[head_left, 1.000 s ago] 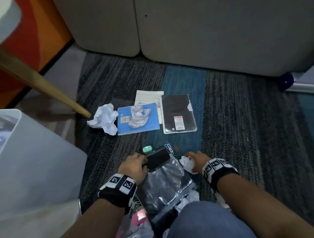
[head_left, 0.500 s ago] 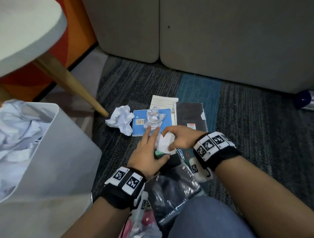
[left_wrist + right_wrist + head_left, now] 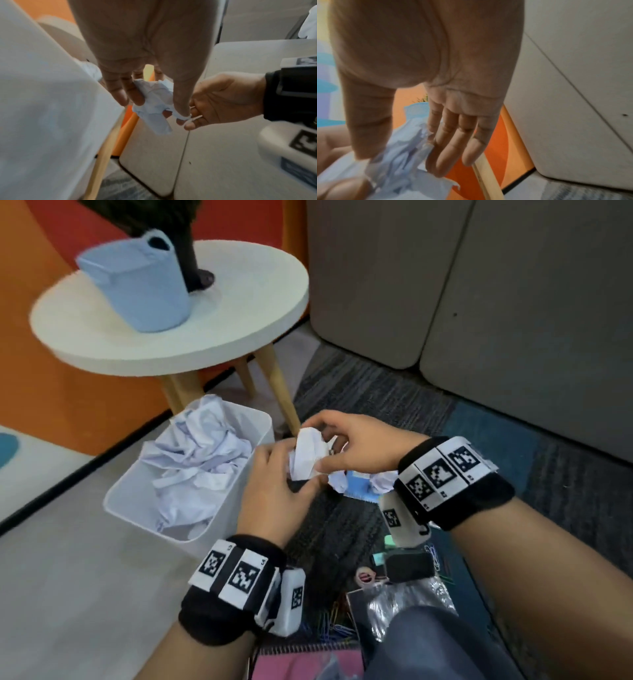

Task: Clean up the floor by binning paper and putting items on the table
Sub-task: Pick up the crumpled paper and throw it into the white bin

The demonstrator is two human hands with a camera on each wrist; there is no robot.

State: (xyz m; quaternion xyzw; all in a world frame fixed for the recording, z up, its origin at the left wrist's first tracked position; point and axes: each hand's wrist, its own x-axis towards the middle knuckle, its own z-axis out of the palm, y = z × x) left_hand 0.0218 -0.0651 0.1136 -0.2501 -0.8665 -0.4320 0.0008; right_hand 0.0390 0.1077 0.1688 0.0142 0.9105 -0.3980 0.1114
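A crumpled white paper ball (image 3: pixel 306 455) is held in the air between both hands, just right of the white bin (image 3: pixel 236 510). My left hand (image 3: pixel 287 474) pinches it from below with thumb and fingers; in the left wrist view the left hand (image 3: pixel 157 106) grips the paper ball (image 3: pixel 152 98). From above, my right hand (image 3: pixel 329 440) pinches it; the right wrist view shows the right hand (image 3: pixel 399 161) with thumb and forefinger on the paper ball (image 3: pixel 397 152). The bin holds several crumpled sheets (image 3: pixel 198 460). The round white table (image 3: pixel 239 313) stands behind it.
A blue pot (image 3: pixel 137 292) stands on the table. On the carpet lie a blue notebook (image 3: pixel 359 494) with a paper ball (image 3: pixel 383 481), a black case (image 3: pixel 407 566), a tape roll (image 3: pixel 366 577), a plastic bag (image 3: pixel 411 604), paper clips (image 3: pixel 335 623) and a pink notebook (image 3: pixel 308 662). Grey cabinets (image 3: pixel 479 302) stand behind.
My right hand picked a paper ball off the carpet; my left hand left the black case and joined it. Both moved left and up beside the bin, as the view swung left.
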